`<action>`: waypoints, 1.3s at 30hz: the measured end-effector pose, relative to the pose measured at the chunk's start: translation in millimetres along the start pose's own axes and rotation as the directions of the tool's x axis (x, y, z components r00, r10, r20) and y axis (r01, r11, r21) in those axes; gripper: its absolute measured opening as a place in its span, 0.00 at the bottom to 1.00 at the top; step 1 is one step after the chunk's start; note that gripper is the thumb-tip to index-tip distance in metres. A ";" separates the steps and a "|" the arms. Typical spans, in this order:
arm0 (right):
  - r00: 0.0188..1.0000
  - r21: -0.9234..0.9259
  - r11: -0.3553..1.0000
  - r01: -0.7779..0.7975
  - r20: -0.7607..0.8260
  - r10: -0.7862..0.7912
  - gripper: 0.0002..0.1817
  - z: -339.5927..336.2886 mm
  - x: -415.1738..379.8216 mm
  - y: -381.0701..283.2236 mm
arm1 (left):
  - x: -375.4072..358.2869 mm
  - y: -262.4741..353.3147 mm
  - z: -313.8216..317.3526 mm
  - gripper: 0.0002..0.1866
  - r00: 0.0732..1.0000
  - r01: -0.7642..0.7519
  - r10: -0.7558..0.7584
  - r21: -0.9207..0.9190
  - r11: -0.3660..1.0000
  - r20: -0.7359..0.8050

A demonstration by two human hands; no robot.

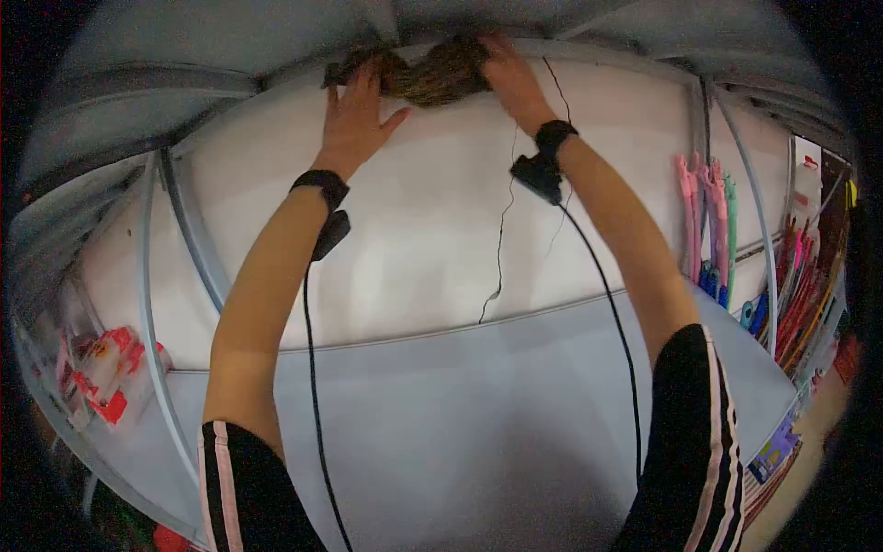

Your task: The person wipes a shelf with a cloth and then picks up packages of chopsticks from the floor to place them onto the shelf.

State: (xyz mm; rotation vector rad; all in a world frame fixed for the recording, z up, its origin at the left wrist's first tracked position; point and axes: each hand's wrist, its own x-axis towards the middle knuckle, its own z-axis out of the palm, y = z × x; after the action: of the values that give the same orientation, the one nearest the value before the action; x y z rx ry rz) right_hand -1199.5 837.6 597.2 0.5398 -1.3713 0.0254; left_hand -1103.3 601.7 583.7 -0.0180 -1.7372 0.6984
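High up against the white wall is a brown fibrous bundle (440, 75), thicker toward its right end. Its exact kind is hard to make out. My left hand (357, 120) rests its fingers against the bundle's left part, with the thumb stretched out to the side. At the right end, my right hand (517, 81) grips the bundle, its fingertips partly hidden and blurred. Each wrist wears a black strap with a small black device, and a black cable hangs down from each device.
Grey metal framing (184, 221) surrounds a grey surface (460, 414) below the cracked white wall (414, 230). At left sits a red-and-white plastic bag (115, 373). Pink and green long items (708, 216) hang at right, beside several thin red sticks (802, 294).
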 end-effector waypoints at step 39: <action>0.956 -0.180 0.939 0.292 0.044 -0.289 0.27 -0.5 12.4 -3.4 | -23.8 -29.2 5.2 0.48 0.998 -0.033 0.026 -0.145 0.989 -0.053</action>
State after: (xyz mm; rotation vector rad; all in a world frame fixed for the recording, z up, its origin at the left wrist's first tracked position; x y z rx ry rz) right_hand -1195.3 831.1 607.5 0.5817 -1.2834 -0.3449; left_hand -1090.8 566.7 575.5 -0.1609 -1.7387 0.5863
